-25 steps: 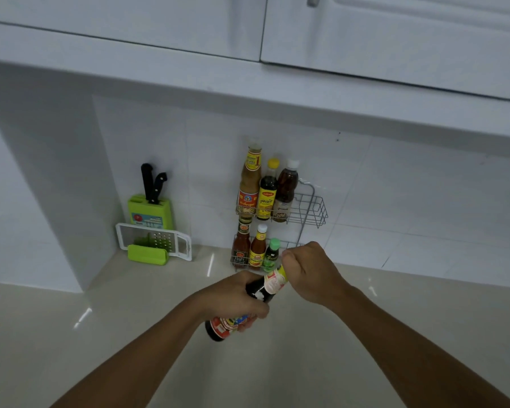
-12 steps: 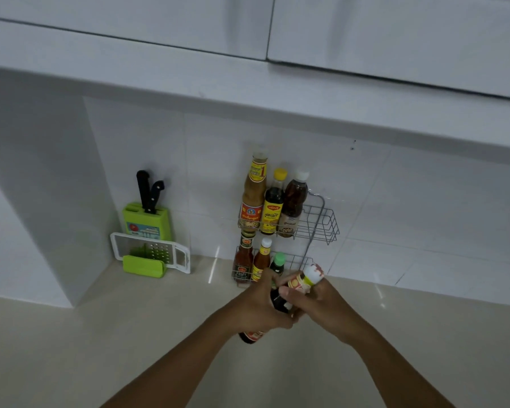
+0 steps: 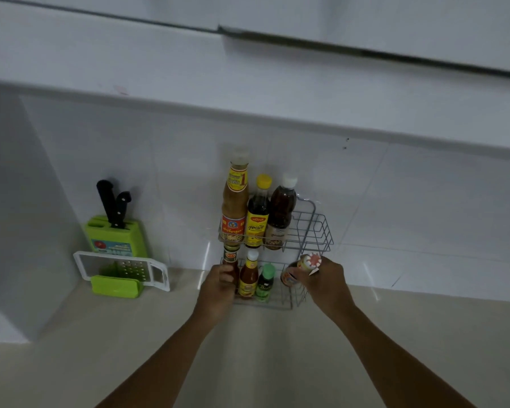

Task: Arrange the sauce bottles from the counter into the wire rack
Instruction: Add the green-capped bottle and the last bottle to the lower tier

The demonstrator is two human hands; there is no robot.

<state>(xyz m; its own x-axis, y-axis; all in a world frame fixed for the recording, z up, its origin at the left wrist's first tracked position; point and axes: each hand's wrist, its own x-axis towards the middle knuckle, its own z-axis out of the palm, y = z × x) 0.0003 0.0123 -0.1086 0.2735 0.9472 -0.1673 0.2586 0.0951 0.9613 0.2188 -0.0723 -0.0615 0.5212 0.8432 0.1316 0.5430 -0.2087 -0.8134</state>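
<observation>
The right hand gripped a dark red-capped sauce bottle beside the grey wire rack, while the left hand clasped a brown bottle in its lower tier.

My one camera sits on my head, looking forward and down along both my forearms. It faces the tiled back wall under the cupboards, with the wire rack near the middle and the table close below, filling the lower frame.
</observation>
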